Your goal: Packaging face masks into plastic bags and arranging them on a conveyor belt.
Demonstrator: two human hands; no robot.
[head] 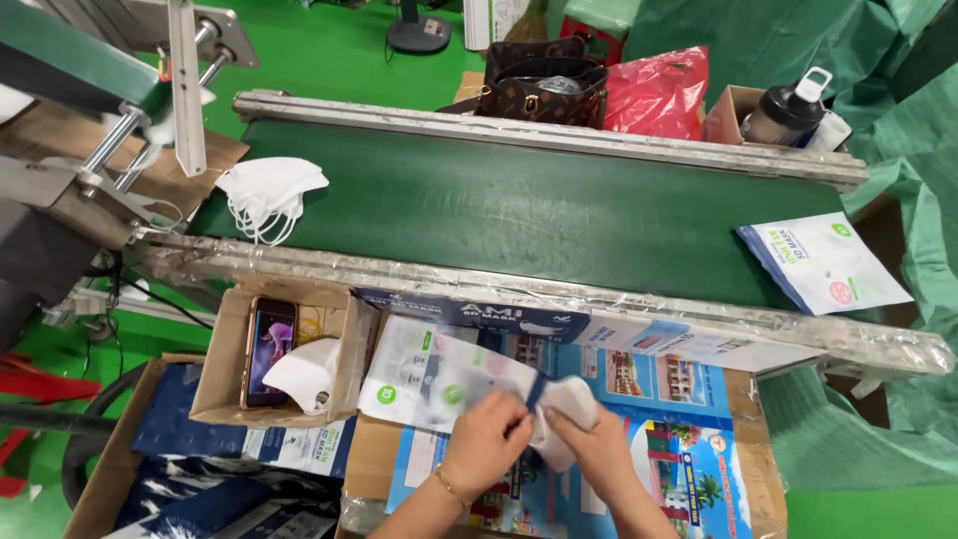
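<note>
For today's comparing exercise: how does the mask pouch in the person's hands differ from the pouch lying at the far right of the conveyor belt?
The held pouch is gripped by the left hand and right hand with white masks at its open end; the belt pouch lies flat, untouched. The held pouch is over a printed carton, the belt pouch on green belt. Both are white printed pouches.

Two bare forearms enter at the bottom centre of the frame — no sleeves. The left hand (486,436) wears a thin gold bracelet (451,487) at its wrist — the right hand (597,446) wears nothing.

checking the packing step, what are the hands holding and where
Both hands, left hand and right hand, pinch a clear printed pouch at its open right end, around white masks.
</note>
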